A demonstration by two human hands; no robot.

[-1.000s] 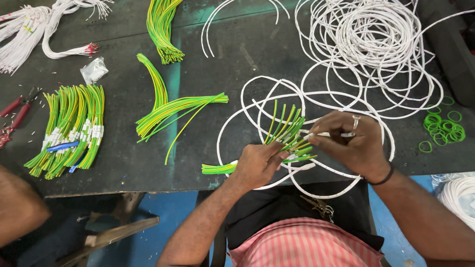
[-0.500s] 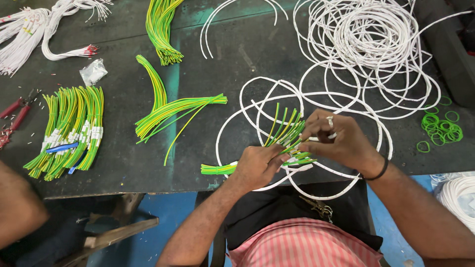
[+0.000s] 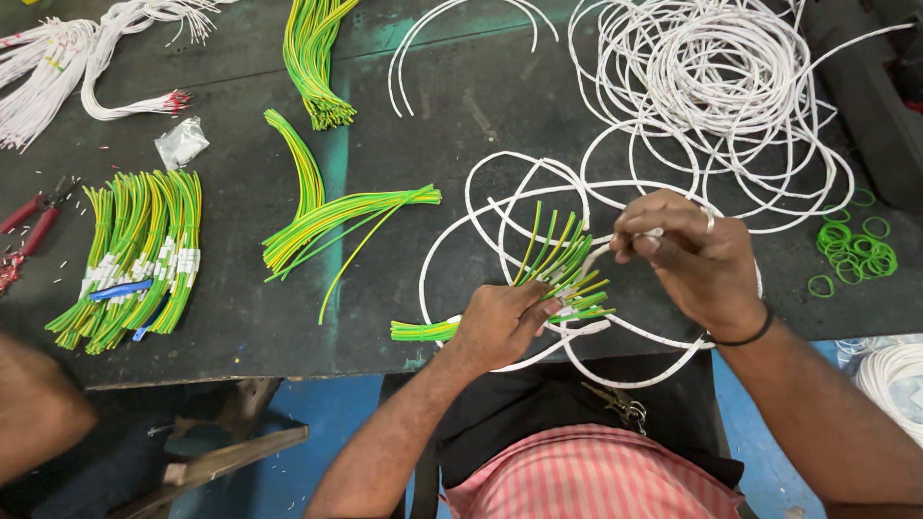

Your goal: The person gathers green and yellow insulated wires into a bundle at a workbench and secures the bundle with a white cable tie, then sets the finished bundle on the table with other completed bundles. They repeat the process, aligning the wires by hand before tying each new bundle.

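My left hand (image 3: 500, 322) grips a small bundle of green-and-yellow wires (image 3: 558, 264) near the front edge of the dark workbench (image 3: 404, 115); the wire ends fan out upward past my fingers. My right hand (image 3: 687, 255) hovers just right of the fanned ends, fingertips pinched on a small white sleeve at the end of a white wire (image 3: 500, 207). Loops of that white wire lie under and around both hands.
A big tangle of white wire (image 3: 711, 67) fills the back right. Green rubber bands (image 3: 856, 250) lie at the right. Loose green-yellow wire bunches (image 3: 327, 216), (image 3: 312, 58) and labelled bundles (image 3: 135, 259) lie left, beside red pliers (image 3: 29, 221). Another person's arm (image 3: 34, 408) is lower left.
My right hand has lifted a little up and away from the fanned wire ends, still pinching. The left hand and its bundle stay in place.
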